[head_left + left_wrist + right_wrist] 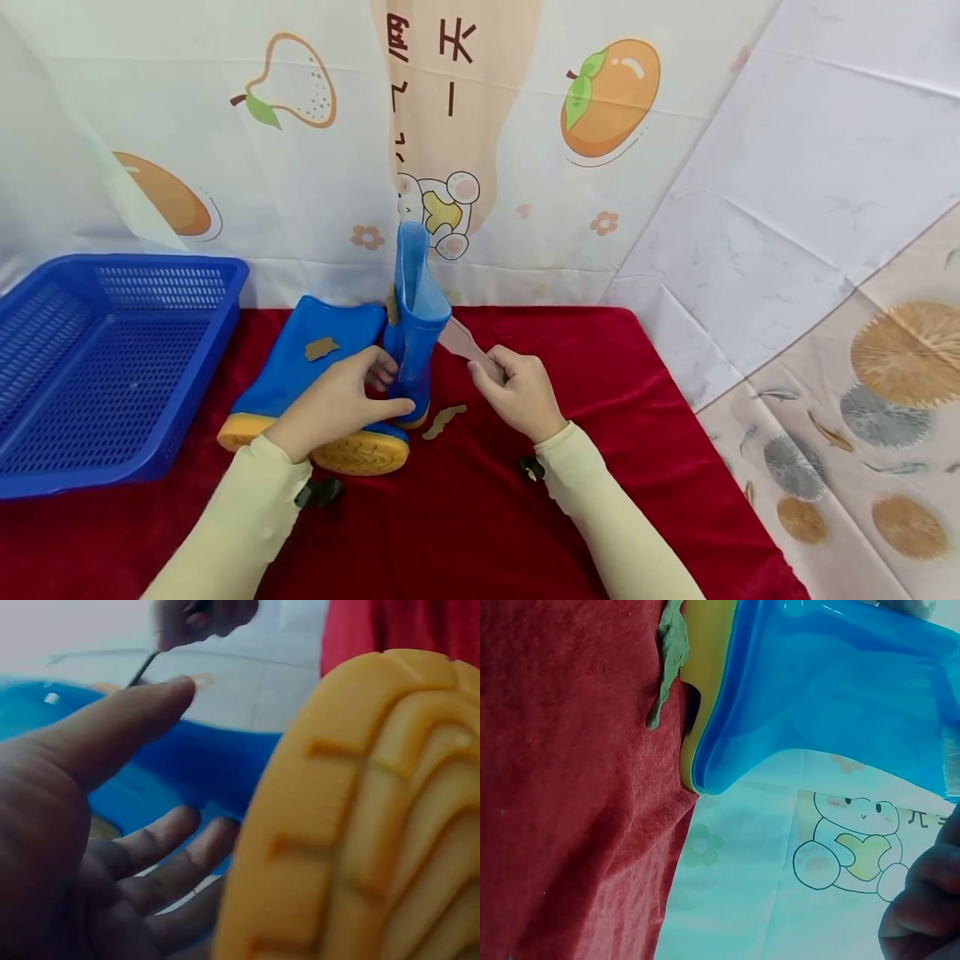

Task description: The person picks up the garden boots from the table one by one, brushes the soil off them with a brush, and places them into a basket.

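Observation:
A blue rubber boot (420,350) stands upright on the red cloth, its top opening facing up. Beside it on the left, another blue boot (288,367) lies over with its yellow sole (360,825) toward me. My left hand (337,400) reaches over the lying boot to the upright one, thumb and fingers spread around its side; contact cannot be made out. In my right hand (521,396) I grip a pale, translucent, flat-handled brush (461,340). Its bristle-like end (951,761) meets the upright boot's upper shaft. A brown patch (321,348) sits on the lying boot.
A blue perforated plastic basket (168,417) stands at the left. A wavy brown strip (444,422) lies on the red cloth (480,517) beside the upright boot. Behind the table hangs a printed white curtain (315,192).

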Available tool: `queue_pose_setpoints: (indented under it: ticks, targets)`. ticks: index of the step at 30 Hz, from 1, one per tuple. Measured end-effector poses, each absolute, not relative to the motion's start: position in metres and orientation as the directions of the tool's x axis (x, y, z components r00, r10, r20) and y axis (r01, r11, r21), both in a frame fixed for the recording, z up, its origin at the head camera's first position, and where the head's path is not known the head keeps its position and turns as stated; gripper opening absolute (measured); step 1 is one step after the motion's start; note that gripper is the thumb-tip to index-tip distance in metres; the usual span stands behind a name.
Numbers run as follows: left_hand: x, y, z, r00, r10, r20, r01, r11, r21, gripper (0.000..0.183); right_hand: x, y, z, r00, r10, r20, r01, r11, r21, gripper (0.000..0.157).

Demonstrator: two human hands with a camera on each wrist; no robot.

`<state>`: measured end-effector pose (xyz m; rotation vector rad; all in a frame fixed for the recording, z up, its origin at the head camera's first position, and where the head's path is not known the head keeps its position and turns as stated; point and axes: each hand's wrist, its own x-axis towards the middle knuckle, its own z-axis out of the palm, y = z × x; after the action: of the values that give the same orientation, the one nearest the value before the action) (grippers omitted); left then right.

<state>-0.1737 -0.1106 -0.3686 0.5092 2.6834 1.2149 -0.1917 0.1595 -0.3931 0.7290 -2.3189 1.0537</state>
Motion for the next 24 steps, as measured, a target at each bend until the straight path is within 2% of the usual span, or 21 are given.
queue_pose_setpoints:
  ticks: [6,9,13,17,24]
  targets:
    - [-0.167,-0.1,-0.367,-0.943,0.299,0.144,0.322,0.714,0.622,0.032,-0.193,0.155,-0.391,-0.738,-0.271,0.619,-0.643,0.56,-0.522,0.026]
    - [-0.166,-0.098,-0.365,-0.939,0.277,0.205,0.343,0.7,0.627,0.024,-0.194,0.157,-0.39,-0.738,-0.246,0.628,-0.636,0.565,-0.525,0.025]
    - [-0.163,-0.093,-0.361,-0.958,0.149,0.243,0.279,0.671,0.687,0.024,-0.195,0.16,-0.389,-0.74,-0.218,0.637,-0.624,0.577,-0.527,0.026]
    - [-0.161,-0.079,-0.357,-0.973,0.076,0.22,0.217,0.641,0.736,0.029,-0.197,0.163,-0.388,-0.745,-0.198,0.637,-0.614,0.575,-0.54,0.027]
    - [-0.157,-0.058,-0.358,-0.978,0.194,0.081,0.191,0.652,0.734,0.027,-0.197,0.169,-0.388,-0.747,-0.159,0.645,-0.602,0.574,-0.556,0.03]
